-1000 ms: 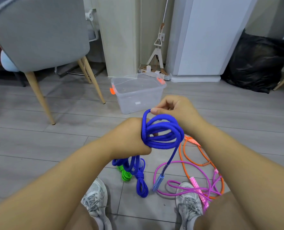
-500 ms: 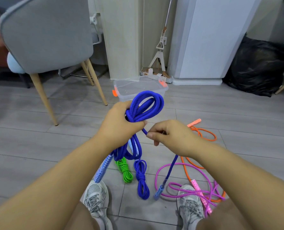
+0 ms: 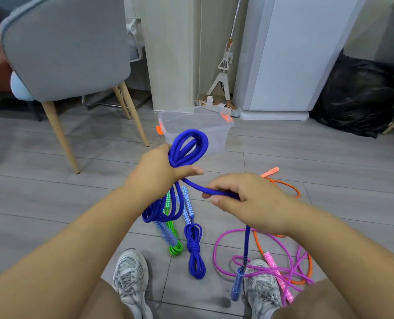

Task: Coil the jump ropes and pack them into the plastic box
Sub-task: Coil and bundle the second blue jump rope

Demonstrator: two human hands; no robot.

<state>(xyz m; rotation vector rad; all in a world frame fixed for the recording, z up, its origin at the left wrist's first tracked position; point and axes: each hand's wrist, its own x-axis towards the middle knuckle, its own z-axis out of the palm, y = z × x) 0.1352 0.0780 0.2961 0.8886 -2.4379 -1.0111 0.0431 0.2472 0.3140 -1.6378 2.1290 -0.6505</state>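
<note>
The blue jump rope (image 3: 191, 133) is looped in my closed left grip (image 3: 155, 171), this side of the plastic box (image 3: 219, 137); my right grip (image 3: 249, 201) pinches its tail. Slackening could spill the loops; the dangling handle (image 3: 237, 282) may snag the pink rope (image 3: 275, 268).

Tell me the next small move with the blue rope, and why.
Probably wind the strand pinched by the right hand around the blue jump rope coil gripped by the left hand: the loops are gathered, but the end with the handle hangs loose.
</note>
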